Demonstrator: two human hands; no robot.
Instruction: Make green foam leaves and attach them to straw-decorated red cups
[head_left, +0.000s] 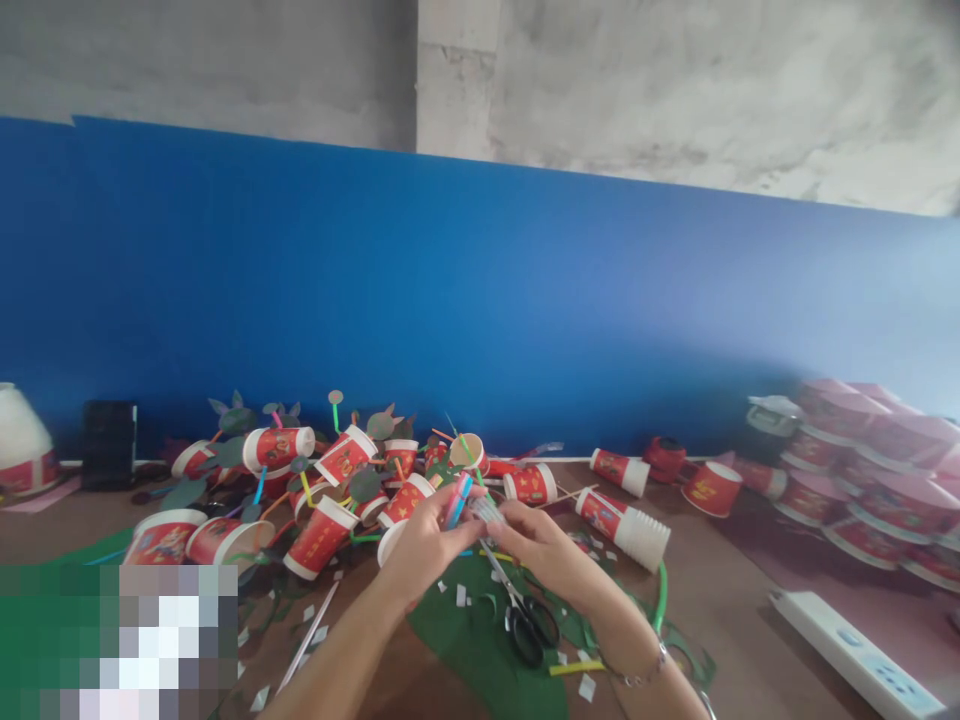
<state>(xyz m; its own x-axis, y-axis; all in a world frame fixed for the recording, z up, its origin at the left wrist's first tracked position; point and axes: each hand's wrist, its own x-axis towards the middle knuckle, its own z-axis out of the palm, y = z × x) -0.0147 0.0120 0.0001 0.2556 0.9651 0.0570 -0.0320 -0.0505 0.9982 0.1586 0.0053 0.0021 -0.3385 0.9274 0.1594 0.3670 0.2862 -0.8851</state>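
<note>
My left hand (421, 545) and my right hand (541, 550) meet over the middle of the brown table (735, 610). The left hand's fingers are closed round a few coloured straws (457, 500), pink and blue. My right hand pinches a small clear piece (486, 512) at the straws' tip; I cannot make out what it is. Black-handled scissors (525, 615) lie just below my hands on a dark green sheet (465, 640). Behind my hands lies a heap of red paper cups (337, 480) with straws and green leaf shapes stuck in them.
A nested stack of red cups (626, 525) lies on its side right of my hands. Sleeves of red cups (877, 470) are piled at the far right. A white power strip (855, 650) sits at the front right. A blue wall panel (480, 300) backs the table.
</note>
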